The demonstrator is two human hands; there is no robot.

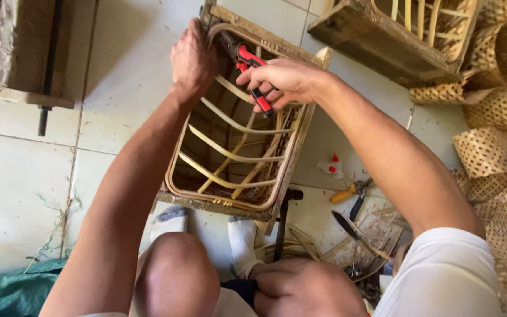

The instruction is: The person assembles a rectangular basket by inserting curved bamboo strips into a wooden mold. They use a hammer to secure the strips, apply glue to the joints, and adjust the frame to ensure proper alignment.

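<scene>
Knees (177,270), hands, pliers (252,73), rattan frame (230,152)

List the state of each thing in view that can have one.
Left hand: gripping the frame's far rim.
Right hand: closed around the pliers' handles.
Pliers: held, nose at the rim; jaws hidden.
Rattan frame: tilted on the floor, unfinished, open strips inside.
Second frame: on the floor, untouched.
Woven mats: piled at the right.
Knife: lying on the floor.
</scene>
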